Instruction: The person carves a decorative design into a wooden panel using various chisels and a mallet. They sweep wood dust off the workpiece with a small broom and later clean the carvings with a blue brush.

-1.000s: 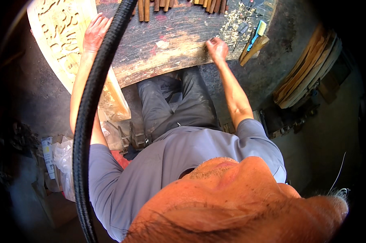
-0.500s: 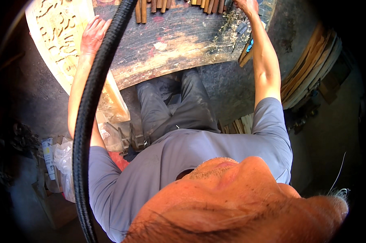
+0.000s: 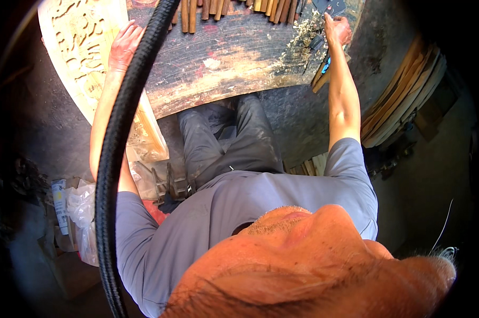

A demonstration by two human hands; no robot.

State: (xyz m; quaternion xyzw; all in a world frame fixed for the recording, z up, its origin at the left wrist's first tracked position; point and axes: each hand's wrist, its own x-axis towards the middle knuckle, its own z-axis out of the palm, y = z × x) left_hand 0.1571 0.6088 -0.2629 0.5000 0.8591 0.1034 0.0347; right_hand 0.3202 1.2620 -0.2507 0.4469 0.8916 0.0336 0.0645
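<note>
My left hand lies on the edge of a pale wooden panel with carved scrollwork, its fingers stretched out. Part of that hand is behind a thick black braided cord. At the right end of the workbench, my right hand has its fingers curled together beside dark flat pieces. Whatever lies between those fingers is too small to make out. Wood shavings and a small dark block are just left of it.
Rows of wooden tool handles line the bench's far side. A tool with a wooden handle and blue part sits at the right edge. Stacked curved boards stand to the right. A clear plastic bag and white tube are lower left.
My right hand has drawn back toward me and slightly right, away from the far edge of view. The left hand stays on the panel.
</note>
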